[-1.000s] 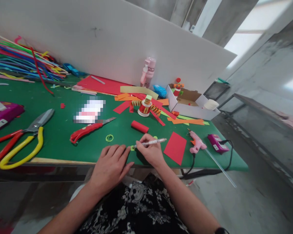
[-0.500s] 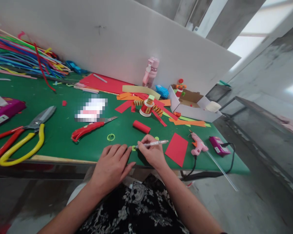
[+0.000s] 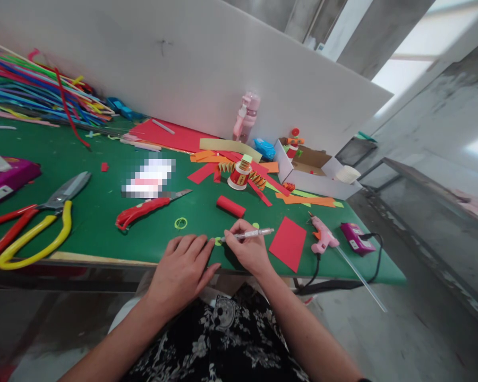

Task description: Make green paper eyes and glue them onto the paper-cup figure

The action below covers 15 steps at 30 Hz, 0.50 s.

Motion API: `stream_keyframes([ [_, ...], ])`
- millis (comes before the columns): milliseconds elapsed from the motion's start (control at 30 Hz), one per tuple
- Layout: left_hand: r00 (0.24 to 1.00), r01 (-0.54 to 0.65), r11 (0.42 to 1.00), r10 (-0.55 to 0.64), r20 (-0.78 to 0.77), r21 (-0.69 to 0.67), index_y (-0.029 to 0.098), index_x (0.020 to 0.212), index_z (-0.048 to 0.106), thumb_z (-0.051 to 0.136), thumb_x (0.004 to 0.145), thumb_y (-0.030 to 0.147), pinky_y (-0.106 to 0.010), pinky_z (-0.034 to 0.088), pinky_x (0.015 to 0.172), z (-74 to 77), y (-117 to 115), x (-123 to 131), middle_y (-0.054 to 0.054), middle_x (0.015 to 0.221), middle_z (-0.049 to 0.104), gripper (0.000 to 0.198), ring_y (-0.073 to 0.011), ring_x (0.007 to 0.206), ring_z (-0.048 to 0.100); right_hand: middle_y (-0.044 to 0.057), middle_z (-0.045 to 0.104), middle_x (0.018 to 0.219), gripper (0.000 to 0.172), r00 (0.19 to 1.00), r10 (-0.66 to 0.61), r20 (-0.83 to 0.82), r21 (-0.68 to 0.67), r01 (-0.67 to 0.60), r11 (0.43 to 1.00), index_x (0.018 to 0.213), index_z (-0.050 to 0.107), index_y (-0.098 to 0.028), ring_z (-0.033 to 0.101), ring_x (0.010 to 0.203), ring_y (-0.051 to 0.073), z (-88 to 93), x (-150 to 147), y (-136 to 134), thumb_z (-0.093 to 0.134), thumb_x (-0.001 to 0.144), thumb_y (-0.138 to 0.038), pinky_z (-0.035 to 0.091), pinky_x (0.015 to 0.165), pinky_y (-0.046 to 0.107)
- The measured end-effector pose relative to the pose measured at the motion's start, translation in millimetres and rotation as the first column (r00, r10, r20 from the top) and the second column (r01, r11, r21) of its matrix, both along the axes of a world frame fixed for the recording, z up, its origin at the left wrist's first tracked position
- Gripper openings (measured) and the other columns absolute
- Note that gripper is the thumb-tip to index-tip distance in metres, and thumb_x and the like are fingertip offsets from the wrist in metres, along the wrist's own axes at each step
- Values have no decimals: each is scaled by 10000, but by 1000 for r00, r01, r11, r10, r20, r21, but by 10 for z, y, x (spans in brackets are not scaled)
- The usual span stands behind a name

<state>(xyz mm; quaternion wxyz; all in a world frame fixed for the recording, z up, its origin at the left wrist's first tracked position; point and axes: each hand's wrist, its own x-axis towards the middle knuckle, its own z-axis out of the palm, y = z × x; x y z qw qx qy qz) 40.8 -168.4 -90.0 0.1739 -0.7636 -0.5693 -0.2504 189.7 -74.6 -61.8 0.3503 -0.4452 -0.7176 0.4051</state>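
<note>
My right hand (image 3: 247, 246) is closed around a pen (image 3: 255, 233), its tip at a small yellow-green paper piece (image 3: 218, 241) near the table's front edge. Flat on the green tabletop lies my left hand (image 3: 185, 262), fingers stretched out, with a fingertip at the same piece. A yellow-green ring (image 3: 180, 223) rests just beyond the left hand. Past the pen are a rolled red paper tube (image 3: 231, 206) and another yellow-green bit (image 3: 255, 225). Right of my right hand is a red paper sheet (image 3: 288, 244).
Left are large shears (image 3: 66, 193) and a red-handled utility knife (image 3: 147, 208). A paper cup figure (image 3: 239, 176) stands among coloured strips. To the right sit a pink glue gun (image 3: 324, 236), a purple power box (image 3: 357, 239) and a white open box (image 3: 318, 180). Pipe cleaners (image 3: 35, 90) lie far left.
Both hands stay almost in place, the pen still at the yellow-green piece. Only a very slight shift of the view shows.
</note>
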Motion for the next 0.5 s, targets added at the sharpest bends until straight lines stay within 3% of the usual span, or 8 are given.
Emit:
stream_keyframes([
  [500, 1000, -2, 1000, 2, 12, -6, 101, 1176, 676, 467, 971, 349, -439, 439, 858, -9, -4, 3, -166, 1090, 688, 384, -296, 1006, 582, -53, 439, 508, 242, 1000, 12, -14, -5, -12, 1000, 610, 468, -229, 385, 482, 108, -3, -2, -2, 574, 758, -389, 322, 462, 231],
])
